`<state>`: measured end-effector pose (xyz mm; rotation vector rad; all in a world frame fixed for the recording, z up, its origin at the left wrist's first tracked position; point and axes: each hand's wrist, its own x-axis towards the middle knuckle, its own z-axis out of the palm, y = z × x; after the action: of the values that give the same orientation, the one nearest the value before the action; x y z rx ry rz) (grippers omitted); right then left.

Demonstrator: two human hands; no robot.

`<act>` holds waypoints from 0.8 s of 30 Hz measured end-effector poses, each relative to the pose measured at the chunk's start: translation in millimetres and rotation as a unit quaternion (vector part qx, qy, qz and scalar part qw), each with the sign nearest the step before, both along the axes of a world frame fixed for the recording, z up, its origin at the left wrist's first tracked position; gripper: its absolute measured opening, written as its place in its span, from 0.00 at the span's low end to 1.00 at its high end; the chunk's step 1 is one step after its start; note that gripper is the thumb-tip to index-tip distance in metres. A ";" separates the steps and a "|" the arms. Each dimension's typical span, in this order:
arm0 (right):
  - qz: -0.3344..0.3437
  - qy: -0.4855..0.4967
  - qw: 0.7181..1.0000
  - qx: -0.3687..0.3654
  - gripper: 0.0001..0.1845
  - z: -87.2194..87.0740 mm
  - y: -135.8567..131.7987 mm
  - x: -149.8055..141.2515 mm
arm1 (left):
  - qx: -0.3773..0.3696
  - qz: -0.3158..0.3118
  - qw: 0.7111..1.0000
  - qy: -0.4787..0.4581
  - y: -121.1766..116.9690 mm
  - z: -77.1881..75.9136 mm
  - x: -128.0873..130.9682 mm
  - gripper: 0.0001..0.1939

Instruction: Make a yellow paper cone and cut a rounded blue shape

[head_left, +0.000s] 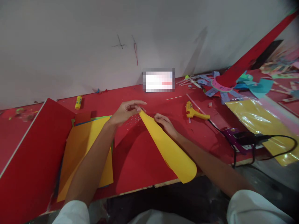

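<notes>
A sheet of yellow paper, rolled into a long cone, slants across the middle of the red table. Its narrow tip points up and left, and its wide end hangs near the front edge. Thumb and fingers of my left hand pinch the tip. My right hand is closed on the upper right side of the cone, its fingers curled on the paper's edge. Beside my left forearm lies a stack of coloured paper, with orange-yellow on top.
A red board stands tilted at the left, near a yellow glue stick. To the right lie a yellow glue gun, a purple power strip with black cables, plastic-wrapped yellow sheets and a red paper cone. A grey wall rises behind.
</notes>
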<state>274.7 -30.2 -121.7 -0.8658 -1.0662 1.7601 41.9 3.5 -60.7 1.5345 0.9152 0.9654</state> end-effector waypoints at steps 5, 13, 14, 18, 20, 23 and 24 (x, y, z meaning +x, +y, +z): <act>0.000 -0.003 1.000 0.006 0.18 1.8 1.1 1.1 | 0.001 -0.006 1.000 0.009 1.3 -1.4 -4.1 0.19; -0.002 -0.002 1.000 -0.003 0.18 3.1 -0.1 1.0 | 0.015 0.001 1.000 0.003 2.2 -2.9 -3.3 0.17; -0.002 -0.004 1.000 -0.005 0.19 3.2 -0.3 1.2 | 0.014 0.002 1.000 0.004 2.6 -3.7 -3.5 0.17; 0.004 -0.028 0.999 -0.015 0.19 2.1 -0.1 2.0 | 0.020 0.002 1.000 0.008 4.1 -5.1 -4.5 0.17; 0.007 -0.043 0.999 -0.015 0.18 0.4 0.9 2.4 | 0.030 0.004 0.999 0.012 4.1 -3.8 -4.4 0.15; 0.017 -0.048 0.999 -0.020 0.16 -2.6 2.5 2.7 | 0.028 0.007 0.999 0.013 2.3 -0.3 -2.2 0.13; 0.023 -0.047 0.998 -0.025 0.15 -3.4 2.7 2.5 | 0.025 0.006 1.000 0.009 1.4 0.7 -0.8 0.13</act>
<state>277.1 -27.5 -125.1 -0.9687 -1.1148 1.8052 41.1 4.9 -59.9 1.5831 0.9214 0.9904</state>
